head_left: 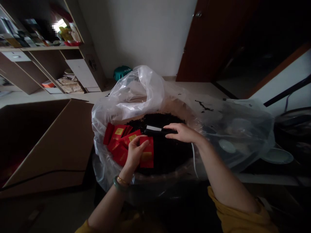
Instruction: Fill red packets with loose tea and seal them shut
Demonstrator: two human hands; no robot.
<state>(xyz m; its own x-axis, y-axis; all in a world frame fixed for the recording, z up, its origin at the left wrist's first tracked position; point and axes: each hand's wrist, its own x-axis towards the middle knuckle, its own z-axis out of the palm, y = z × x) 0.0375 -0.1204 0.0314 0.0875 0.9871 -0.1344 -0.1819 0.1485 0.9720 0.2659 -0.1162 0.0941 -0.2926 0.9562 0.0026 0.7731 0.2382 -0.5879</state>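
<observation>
My left hand [135, 150] pinches a red packet [147, 161] with a gold label between thumb and fingers. The packet's top edge lies close to a black hand-held bag sealer [153, 131] with a pale strip along its top. My right hand [181, 132] is closed around the sealer's right end; whether its jaws touch the packet I cannot tell. Several more red packets [119, 152] lie in a heap left of my left hand. Under both hands is a dark mass of loose, leaf-like material [170, 155] in a round basket [167, 176] lined with clear plastic [104, 113].
A large open cardboard box [60, 142] stands on the left. Clear plastic sheeting [243, 129] spreads to the right, near a white cord [194, 161]. Behind are a shelf unit [89, 64], a green bag [121, 72] and a brown door [201, 48].
</observation>
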